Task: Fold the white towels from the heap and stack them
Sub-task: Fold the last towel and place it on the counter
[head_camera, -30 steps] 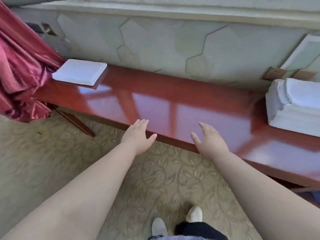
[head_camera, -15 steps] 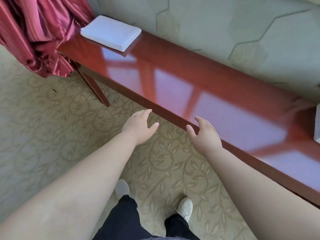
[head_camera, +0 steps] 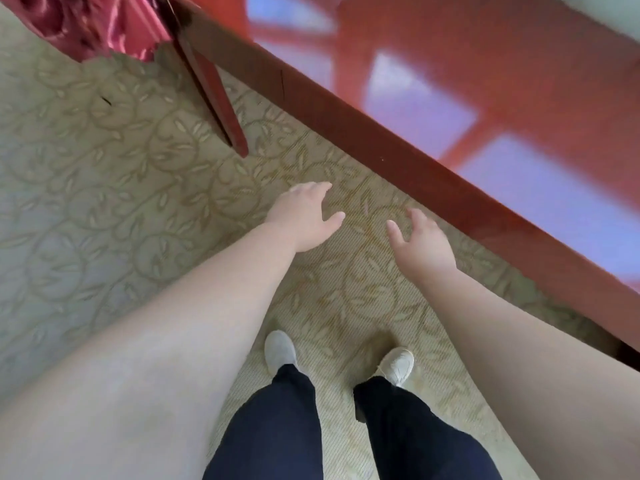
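Above the beige leaf-patterned carpet (head_camera: 104, 209), beside the glossy red wooden table (head_camera: 433, 188), left hand (head_camera: 304, 220) and right hand (head_camera: 422, 247) hover — fingers spread, holding nothing.

A furnished room, hotel-like: patterned carpet (head_camera: 121, 174), glossy red wooden table (head_camera: 467, 109) (reflecting windows), red satin drape (head_camera: 93, 22).

No white towel lies within my sight here. My left hand (head_camera: 304, 220) and my right hand (head_camera: 422, 244) are spread open, fingers loose, gripping no cloth.
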Motion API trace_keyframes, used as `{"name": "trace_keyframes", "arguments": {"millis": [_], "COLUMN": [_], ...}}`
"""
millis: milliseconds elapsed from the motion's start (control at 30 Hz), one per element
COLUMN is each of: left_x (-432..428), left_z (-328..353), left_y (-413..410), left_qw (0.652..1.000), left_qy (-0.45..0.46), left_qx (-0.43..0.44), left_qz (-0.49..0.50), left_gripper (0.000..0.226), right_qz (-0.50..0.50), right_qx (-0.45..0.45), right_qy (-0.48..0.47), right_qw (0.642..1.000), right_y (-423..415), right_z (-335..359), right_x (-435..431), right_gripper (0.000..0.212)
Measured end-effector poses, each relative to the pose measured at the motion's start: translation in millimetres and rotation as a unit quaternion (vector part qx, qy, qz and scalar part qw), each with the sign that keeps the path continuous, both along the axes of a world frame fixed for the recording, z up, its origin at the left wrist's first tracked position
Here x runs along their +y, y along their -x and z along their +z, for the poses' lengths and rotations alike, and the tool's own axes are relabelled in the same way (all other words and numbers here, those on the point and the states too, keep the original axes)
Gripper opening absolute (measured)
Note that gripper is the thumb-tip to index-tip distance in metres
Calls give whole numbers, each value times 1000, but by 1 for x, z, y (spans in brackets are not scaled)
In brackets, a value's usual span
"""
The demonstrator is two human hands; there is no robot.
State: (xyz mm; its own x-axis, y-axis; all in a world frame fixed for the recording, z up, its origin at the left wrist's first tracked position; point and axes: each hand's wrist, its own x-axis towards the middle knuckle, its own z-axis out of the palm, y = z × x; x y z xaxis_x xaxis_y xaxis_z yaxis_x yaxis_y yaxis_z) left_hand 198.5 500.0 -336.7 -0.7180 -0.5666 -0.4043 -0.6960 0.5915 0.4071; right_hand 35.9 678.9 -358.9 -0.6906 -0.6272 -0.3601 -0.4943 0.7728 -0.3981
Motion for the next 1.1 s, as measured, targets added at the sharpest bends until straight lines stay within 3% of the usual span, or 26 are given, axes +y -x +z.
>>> {"name": "trace_keyframes", "arguments": {"millis": [367,567,733,867,967,1100], "left_x": [-44,-49,-38,-30,-7,31], "left_z": [-288,-357,-409,-459,-500,-540], "left_y": [57,95,108,123,152,199], "left_qw": [999,991,992,987,980,969], "left_qy": [-20,-53,-57,-64,-87,-115], "left_qx": [37,112,89,83,101,141], "left_qz": [32,53,73,120,146,168], "left_gripper": [84,81,82,83,82,80], "right_qz": [4,4,-20,-84,-93,-84], "right_qx": [41,111,110,96,131,167], "right_qy": [-9,-56,-77,-94,-107,-135], "right_qw": [999,992,991,987,981,973], "right_y": [85,136,184,232,278,328], "right_z": [-271,-332,-378,-454,-503,-550], "right_x": [-47,-53,-53,-48,-39,-28], "right_gripper": [67,65,56,80,65,63]}}
